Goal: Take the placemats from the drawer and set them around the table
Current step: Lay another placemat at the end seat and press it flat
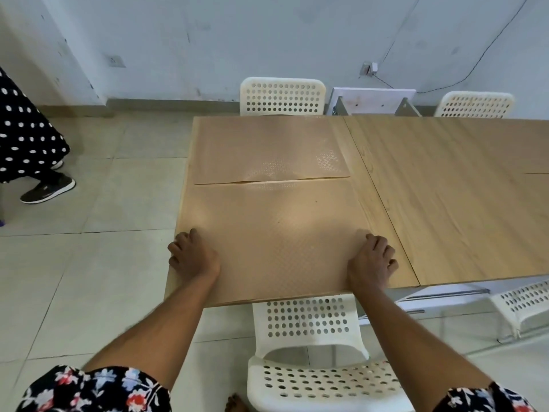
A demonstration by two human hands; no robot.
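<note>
Two tan mats on the table (445,188), near and far.
I see the near mat (276,239) lying flat, dotted texture, touching the far mat (267,150); my left hand (193,258) and right hand (371,263) press its near corners, fingers curled, gripping nothing.

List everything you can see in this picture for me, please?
placemats: two, tan, side by side at the table's left end, near placemat under both hands, far placemat beyond it
table: one, light wood
perforated chairs: four, white, two at the far edge, two at the near edge
wall cable: one, dark
bystander's shoe: one, black, on the floor at left
left hand: on the near mat's left edge
right hand: on its right edge
</note>
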